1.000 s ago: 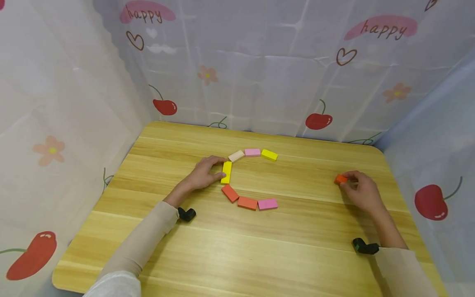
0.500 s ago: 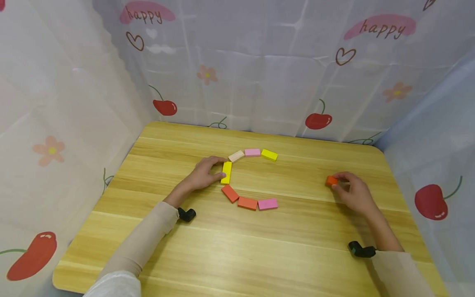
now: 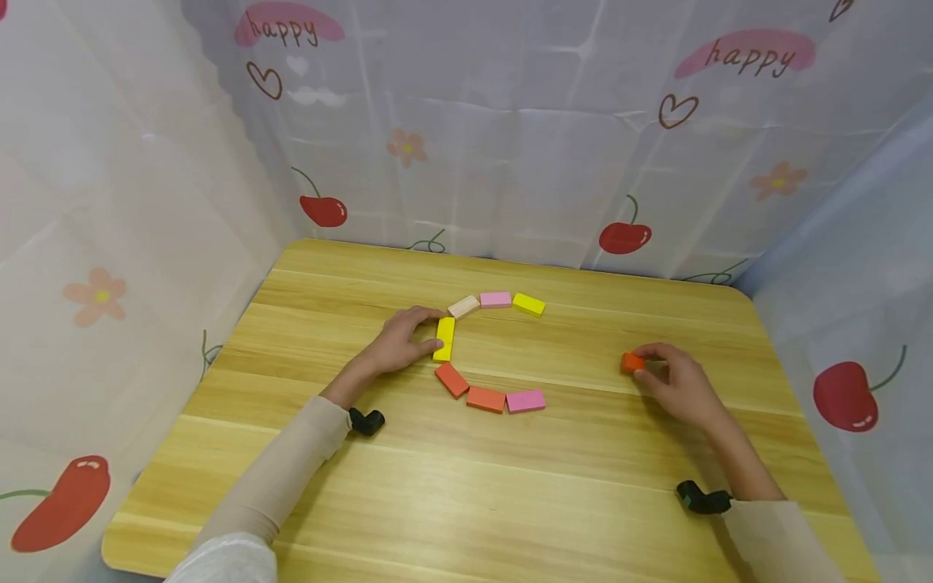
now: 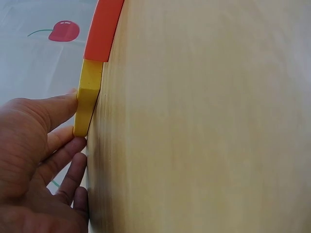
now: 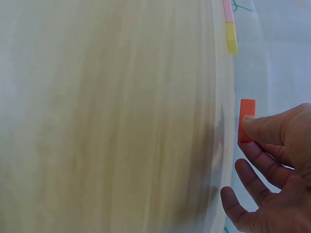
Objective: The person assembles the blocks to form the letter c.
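Rectangular wooden blocks form a curve open to the right on the table. My left hand (image 3: 401,340) is at its left side, holding the upright-running yellow block (image 3: 445,338) with the thumb on its face and the index finger at its far end. The left wrist view shows this yellow block (image 4: 88,97) against an orange-red block (image 4: 103,31). Over the right part of the table, my right hand (image 3: 678,382) pinches an orange block (image 3: 631,363) between thumb and fingers. Seen from the right wrist, that orange block (image 5: 247,109) stands above the table surface, other fingers spread below.
Above the held yellow block lie a plain wood block (image 3: 464,306), a pink block (image 3: 496,300) and another yellow block (image 3: 529,304). Below it are two orange-red blocks (image 3: 452,380) and a pink block (image 3: 526,401). A patterned curtain (image 3: 510,162) surrounds the wooden table (image 3: 466,486).
My right hand has moved left and slightly toward me with the orange block. The left hand and the laid blocks have stayed put.
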A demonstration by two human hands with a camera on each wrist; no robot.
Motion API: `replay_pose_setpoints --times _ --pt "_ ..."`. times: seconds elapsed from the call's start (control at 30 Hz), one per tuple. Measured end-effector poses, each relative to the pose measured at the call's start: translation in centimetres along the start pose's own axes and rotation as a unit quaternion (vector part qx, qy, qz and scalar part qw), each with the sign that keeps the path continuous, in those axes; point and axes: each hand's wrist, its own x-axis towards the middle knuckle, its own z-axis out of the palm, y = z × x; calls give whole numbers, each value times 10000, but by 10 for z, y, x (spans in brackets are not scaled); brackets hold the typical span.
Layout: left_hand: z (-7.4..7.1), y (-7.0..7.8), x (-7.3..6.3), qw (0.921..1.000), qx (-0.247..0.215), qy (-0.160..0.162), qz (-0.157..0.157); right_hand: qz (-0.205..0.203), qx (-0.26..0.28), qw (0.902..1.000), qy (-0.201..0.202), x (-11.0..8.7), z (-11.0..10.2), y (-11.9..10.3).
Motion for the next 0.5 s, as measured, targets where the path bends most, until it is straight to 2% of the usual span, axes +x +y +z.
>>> replay_pose_setpoints --times 0.3,0.5 --pt "-1 0 0 10000 -15 -35 7 119 64 9993 -356 2 7 -10" --pt "-1 0 -1 10000 -24 -23 7 96 167 9990 -407 3 9 -15"
